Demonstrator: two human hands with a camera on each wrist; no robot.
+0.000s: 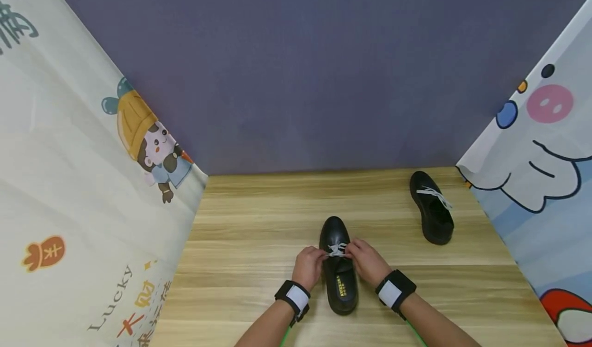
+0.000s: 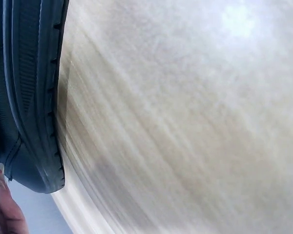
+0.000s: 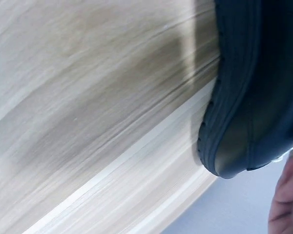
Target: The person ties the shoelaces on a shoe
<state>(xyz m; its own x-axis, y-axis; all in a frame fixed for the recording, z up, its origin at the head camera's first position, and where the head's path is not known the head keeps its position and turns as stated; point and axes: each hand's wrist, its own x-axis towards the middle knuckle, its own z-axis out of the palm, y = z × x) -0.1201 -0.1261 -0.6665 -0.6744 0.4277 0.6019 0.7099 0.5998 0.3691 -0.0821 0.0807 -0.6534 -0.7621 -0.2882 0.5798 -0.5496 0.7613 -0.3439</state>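
A black leather shoe (image 1: 334, 230) stands on the wooden floor, toe pointing away from me, with yellow lettering on its insole. White shoelaces (image 1: 336, 250) cross over its front in what looks like a bow or knot. On the shoe's left side my left hand (image 1: 309, 267) pinches one part of the laces. My right hand (image 1: 370, 262) pinches another part from the right side. Both wrist views catch the shoe's side and sole edge, from the left wrist (image 2: 27, 87) and from the right (image 3: 254, 97); only some fingers show there, and the knot is mostly hidden.
A second black shoe (image 1: 435, 218) with white laces stands further off to the right. Behind the wood-patterned floor (image 1: 250, 203) rises a grey-blue surface (image 1: 296, 79). Printed cloths hang or lie at the left (image 1: 69, 157) and right (image 1: 550, 162). Both wrists wear black straps.
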